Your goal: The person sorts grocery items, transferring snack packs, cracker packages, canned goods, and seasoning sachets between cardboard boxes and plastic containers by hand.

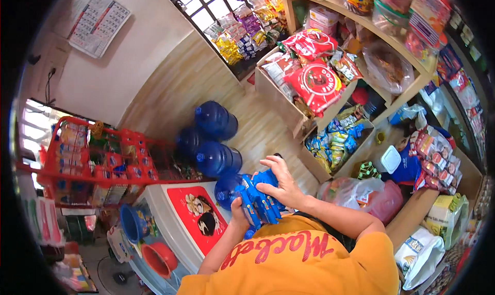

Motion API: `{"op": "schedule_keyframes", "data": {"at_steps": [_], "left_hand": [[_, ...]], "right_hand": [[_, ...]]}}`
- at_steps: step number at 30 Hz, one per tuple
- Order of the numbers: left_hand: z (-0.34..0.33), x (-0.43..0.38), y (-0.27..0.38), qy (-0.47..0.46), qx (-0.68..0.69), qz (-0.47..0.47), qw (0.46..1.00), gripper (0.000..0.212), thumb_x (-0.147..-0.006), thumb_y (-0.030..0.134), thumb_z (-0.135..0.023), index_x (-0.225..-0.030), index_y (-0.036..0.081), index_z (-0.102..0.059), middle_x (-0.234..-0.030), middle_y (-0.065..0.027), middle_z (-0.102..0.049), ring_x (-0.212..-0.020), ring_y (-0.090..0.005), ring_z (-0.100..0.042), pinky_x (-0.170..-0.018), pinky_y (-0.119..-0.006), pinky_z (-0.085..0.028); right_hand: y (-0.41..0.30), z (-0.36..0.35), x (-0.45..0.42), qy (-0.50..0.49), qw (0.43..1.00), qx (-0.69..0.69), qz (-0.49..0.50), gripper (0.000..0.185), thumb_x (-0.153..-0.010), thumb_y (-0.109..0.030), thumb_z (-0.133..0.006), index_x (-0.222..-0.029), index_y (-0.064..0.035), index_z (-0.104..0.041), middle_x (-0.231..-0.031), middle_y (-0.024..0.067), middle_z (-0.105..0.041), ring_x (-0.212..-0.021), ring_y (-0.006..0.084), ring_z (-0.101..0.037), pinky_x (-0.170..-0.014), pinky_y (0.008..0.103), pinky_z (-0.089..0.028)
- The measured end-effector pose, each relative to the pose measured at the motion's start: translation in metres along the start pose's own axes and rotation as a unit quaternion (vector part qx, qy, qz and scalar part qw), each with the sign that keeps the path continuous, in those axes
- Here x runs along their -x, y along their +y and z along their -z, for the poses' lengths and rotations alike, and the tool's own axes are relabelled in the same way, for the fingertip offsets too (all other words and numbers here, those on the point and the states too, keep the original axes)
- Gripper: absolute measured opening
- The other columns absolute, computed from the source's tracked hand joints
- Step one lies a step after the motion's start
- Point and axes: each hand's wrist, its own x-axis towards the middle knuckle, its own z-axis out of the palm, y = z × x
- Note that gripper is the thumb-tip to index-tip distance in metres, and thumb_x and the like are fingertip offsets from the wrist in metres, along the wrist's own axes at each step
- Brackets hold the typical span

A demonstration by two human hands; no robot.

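Several small blue snack packets are bunched together in front of my orange shirt. My left hand grips the bunch from its lower left side, thumb along the packets' edge. Over the upper right of the packets lies my right hand, its thumb against them and its other fingers spread and raised; part of its grip is hidden. Just beyond the packets stand blue water jugs on the floor. A white chest freezer with a red picture on its lid is to the left of my left hand.
Cardboard boxes of snack bags and blue and yellow packets stand at the right, by a wooden shelf. A red wire rack holds goods at the left. Blue and red basins sit near the freezer. Plastic bags lie near my right elbow.
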Motion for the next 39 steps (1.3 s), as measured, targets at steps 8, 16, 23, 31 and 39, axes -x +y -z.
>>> {"op": "schedule_keyframes", "data": {"at_steps": [8,16,23,31,39], "left_hand": [[-0.019,-0.145,0.132,-0.097,0.034,0.043,0.994,0.1,-0.062,0.029,-0.074,-0.143,0.017,-0.016,-0.139,-0.0142,-0.034,-0.123,-0.0336,-0.041,-0.1,-0.051,-0.036],[-0.067,-0.295,0.216,-0.144,-0.009,0.076,0.987,0.101,-0.058,0.042,-0.077,-0.14,0.016,-0.024,-0.136,-0.0125,-0.037,-0.123,-0.0334,-0.04,-0.1,-0.051,-0.035],[-0.097,-0.415,0.233,-0.197,-0.013,0.17,0.965,0.091,-0.063,0.03,-0.069,-0.141,0.014,-0.024,-0.136,-0.0153,-0.039,-0.119,-0.0318,-0.045,-0.097,-0.048,-0.04],[-0.097,-0.526,0.256,-0.126,-0.027,0.225,0.966,0.077,-0.069,0.044,-0.067,-0.13,0.005,-0.041,-0.124,-0.0152,-0.053,-0.109,-0.0308,-0.054,-0.093,-0.049,-0.043],[-0.116,-0.625,0.282,-0.143,0.023,0.381,0.913,0.076,-0.064,0.035,-0.071,-0.127,0.004,-0.043,-0.12,-0.0158,-0.055,-0.107,-0.0322,-0.055,-0.095,-0.05,-0.041]], "right_hand": [[0.036,0.013,-0.147,-0.083,0.991,-0.055,-0.092,0.086,-0.071,-0.03,-0.075,-0.139,-0.0069,-0.026,-0.131,0.0189,-0.038,-0.124,0.0295,-0.037,-0.103,0.0372,-0.029],[0.035,0.07,-0.287,0.038,0.991,-0.077,-0.099,0.086,-0.07,-0.02,-0.076,-0.139,-0.0055,-0.025,-0.126,0.0153,-0.044,-0.117,0.0238,-0.044,-0.099,0.035,-0.035],[0.045,0.132,-0.376,0.123,0.982,0.06,-0.131,0.096,-0.06,-0.017,-0.074,-0.14,-0.0052,-0.022,-0.133,0.0173,-0.038,-0.125,0.0268,-0.037,-0.104,0.0357,-0.029],[0.08,0.172,-0.448,0.337,0.935,0.022,-0.106,0.089,-0.055,-0.015,-0.08,-0.133,-0.0041,-0.036,-0.121,0.0123,-0.049,-0.115,0.0226,-0.045,-0.1,0.034,-0.033],[0.086,0.201,-0.503,0.464,0.878,-0.076,-0.085,0.088,-0.055,-0.004,-0.075,-0.133,-0.005,-0.035,-0.118,0.0108,-0.048,-0.109,0.0197,-0.049,-0.093,0.0327,-0.041]]}}
